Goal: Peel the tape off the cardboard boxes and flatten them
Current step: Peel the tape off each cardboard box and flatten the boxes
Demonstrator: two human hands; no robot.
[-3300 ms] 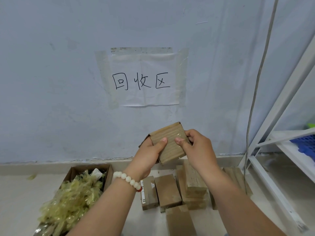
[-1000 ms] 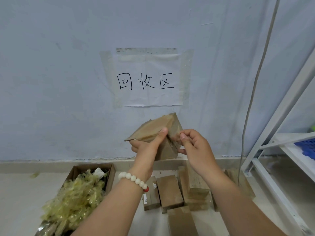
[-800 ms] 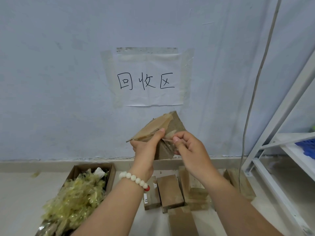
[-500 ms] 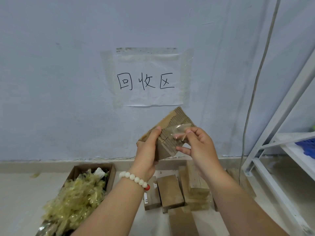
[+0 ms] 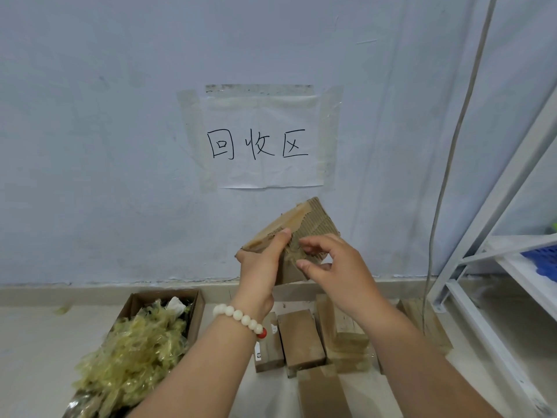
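Note:
I hold a small brown cardboard box (image 5: 316,218) tilted in front of the wall, its corrugated face bare where tape came away. My left hand (image 5: 259,267), with a bead bracelet on the wrist, grips the box from the left, thumb pressed on its front face. A crumpled bit of clear tape (image 5: 291,251) sits on the face beside that thumb. My right hand (image 5: 340,267) hovers at the box's right side with arched fingers. Its index fingertip touches the face near the tape, and its thumb is apart below. I see nothing pinched in it.
On the floor below lie several taped cardboard boxes (image 5: 301,339). An open carton (image 5: 162,294) at lower left is heaped with yellowish tape scraps (image 5: 135,351). A white metal shelf (image 5: 512,267) stands at right, with a grey cable (image 5: 452,146) hanging beside it. A paper sign (image 5: 262,140) is taped to the wall.
My left hand turned and tilted the box. My right hand pulled a clear tape strip off its face half a second ago; now it is back at the face with no strip visible.

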